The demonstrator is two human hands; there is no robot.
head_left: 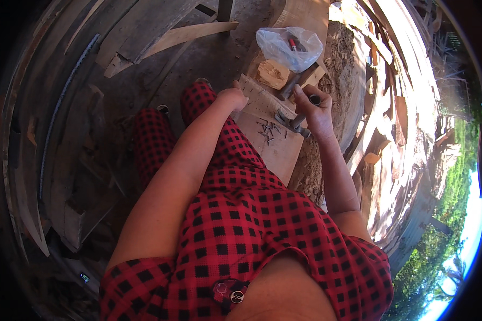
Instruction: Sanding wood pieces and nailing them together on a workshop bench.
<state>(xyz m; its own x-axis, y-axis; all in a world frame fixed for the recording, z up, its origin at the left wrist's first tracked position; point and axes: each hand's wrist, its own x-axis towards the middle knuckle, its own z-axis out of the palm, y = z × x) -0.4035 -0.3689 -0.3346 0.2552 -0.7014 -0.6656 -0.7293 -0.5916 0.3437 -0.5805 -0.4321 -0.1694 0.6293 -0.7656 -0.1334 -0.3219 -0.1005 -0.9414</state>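
My right hand is closed round the tubular metal handle of a hammer, its head low over a wooden board. My left hand has its fingers curled at the edge of a light board piece, apparently gripping it. Several loose nails lie on the plank below. Beyond the hands are a chunky wood block, a dark metal tool and a clear plastic bag with a red-handled item in it.
My checked-clad legs are left of the plank. A rough log runs along its right. Piled offcuts fill the right side, weathered boards the left. A curved wood strip juts out at the top. Greenery shows at far right.
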